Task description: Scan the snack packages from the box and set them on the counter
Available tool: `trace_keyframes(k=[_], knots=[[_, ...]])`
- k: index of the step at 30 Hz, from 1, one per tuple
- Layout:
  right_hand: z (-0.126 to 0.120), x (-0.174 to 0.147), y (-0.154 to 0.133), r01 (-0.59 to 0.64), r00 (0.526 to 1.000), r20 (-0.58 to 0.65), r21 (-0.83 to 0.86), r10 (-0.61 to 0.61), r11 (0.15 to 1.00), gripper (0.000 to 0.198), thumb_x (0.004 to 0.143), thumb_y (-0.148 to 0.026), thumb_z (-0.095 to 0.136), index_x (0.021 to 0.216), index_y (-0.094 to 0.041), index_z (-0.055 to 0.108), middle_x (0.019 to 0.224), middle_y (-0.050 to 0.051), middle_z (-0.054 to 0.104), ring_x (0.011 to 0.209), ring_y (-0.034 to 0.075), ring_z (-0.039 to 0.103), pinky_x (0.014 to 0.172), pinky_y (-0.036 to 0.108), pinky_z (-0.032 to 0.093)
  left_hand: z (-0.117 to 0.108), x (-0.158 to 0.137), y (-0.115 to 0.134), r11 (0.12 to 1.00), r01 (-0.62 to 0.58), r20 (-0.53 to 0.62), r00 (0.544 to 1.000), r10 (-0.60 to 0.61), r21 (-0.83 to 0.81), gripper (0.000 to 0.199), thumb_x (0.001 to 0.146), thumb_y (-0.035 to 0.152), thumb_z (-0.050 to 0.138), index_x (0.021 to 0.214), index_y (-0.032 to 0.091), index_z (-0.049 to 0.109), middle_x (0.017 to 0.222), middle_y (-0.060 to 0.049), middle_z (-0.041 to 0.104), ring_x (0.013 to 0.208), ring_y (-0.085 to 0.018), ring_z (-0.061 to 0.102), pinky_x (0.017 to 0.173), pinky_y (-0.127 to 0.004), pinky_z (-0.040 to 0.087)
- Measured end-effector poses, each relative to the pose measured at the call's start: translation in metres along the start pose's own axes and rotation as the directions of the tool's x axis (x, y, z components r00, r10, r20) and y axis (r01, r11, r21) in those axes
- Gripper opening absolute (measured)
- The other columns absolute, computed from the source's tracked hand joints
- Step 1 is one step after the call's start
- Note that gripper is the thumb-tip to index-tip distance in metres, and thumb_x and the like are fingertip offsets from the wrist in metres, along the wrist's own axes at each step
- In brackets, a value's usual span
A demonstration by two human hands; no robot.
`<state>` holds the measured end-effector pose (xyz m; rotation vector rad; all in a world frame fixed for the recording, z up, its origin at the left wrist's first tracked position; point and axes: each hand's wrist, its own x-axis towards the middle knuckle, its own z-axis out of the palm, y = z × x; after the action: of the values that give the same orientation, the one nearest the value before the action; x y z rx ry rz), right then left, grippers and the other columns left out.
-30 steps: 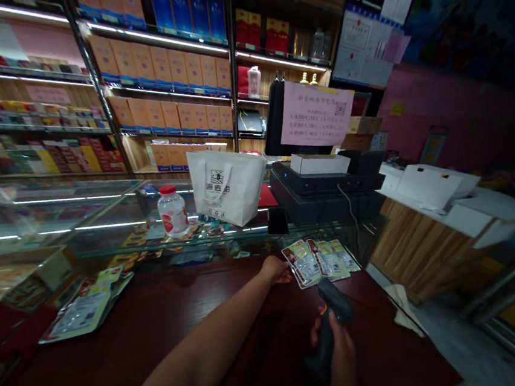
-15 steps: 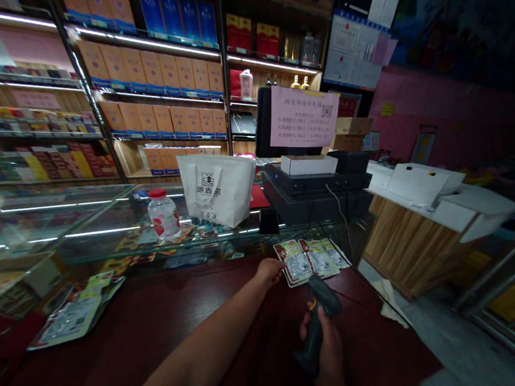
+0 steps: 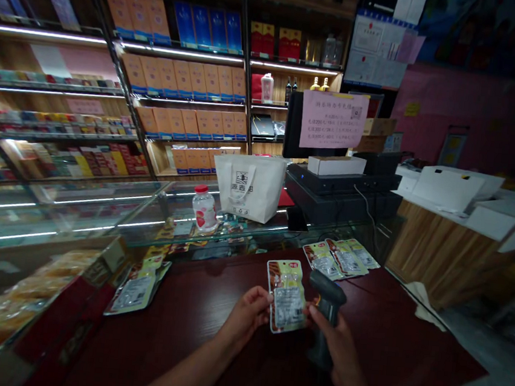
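Note:
My left hand (image 3: 248, 316) pinches the left edge of a flat snack packet (image 3: 287, 299), which it holds up above the dark red tabletop (image 3: 194, 326). The packet's printed back faces me. My right hand (image 3: 338, 340) is wrapped round a dark barcode scanner (image 3: 327, 294), and its thumb and fingertip reach the packet's right edge. Beyond the hands, several like packets (image 3: 345, 258) lie overlapping at the back of the table. More such packets (image 3: 139, 288) are piled at the left.
An open carton (image 3: 110, 258) of wrapped food stands at left. On the glass counter are a red-capped jar (image 3: 204, 209) and a white bag (image 3: 249, 186). A monitor (image 3: 294, 124) with a pink notice stands behind. A cloth (image 3: 422, 303) lies at the table's right edge.
My left hand has come back from the row of packets towards me with one packet in it. The scanner has stayed in my right hand, now beside that packet. The view has turned left.

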<state>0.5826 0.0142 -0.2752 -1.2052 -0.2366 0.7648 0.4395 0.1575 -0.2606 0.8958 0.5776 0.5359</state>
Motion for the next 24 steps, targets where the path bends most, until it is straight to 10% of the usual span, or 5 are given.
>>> trace_keyframes(k=[6,17,24], knots=[[0.040,-0.028,0.019,0.093,0.995,0.058,-0.203,-0.083,0.975,0.054,0.061,-0.044,0.088,0.102,-0.014,0.070,0.096,0.010,0.078,0.095,0.033,0.070,0.087,0.041,0.051,-0.038,-0.034,0.010,0.998,-0.017,-0.021,1.000,0.015,-0.063,0.048,0.053,0.040,0.091,0.066,0.016,0.051,0.057,0.003,0.058,0.049,-0.006,0.052,0.049,-0.017,0.045],[0.088,-0.038,0.015,0.231,0.971,0.028,-0.380,-0.239,0.896,0.047,0.060,-0.045,0.083,0.095,-0.016,0.070,0.069,0.003,0.072,0.055,0.022,0.062,0.054,0.031,0.049,-0.074,-0.035,0.048,0.995,-0.101,0.023,0.995,0.100,0.024,0.045,0.057,0.031,0.087,0.092,0.015,0.063,0.078,-0.003,0.070,0.056,-0.010,0.060,0.053,-0.022,0.052],[0.098,-0.045,-0.001,0.262,0.965,0.126,-0.415,-0.230,0.871,0.050,0.067,-0.054,0.077,0.098,-0.017,0.064,0.064,0.001,0.068,0.049,0.019,0.061,0.046,0.028,0.049,-0.115,-0.021,0.068,0.929,-0.338,-0.192,0.912,0.363,0.153,0.039,0.056,0.040,0.085,0.080,0.013,0.070,0.067,-0.001,0.067,0.053,-0.009,0.056,0.053,-0.021,0.049]])
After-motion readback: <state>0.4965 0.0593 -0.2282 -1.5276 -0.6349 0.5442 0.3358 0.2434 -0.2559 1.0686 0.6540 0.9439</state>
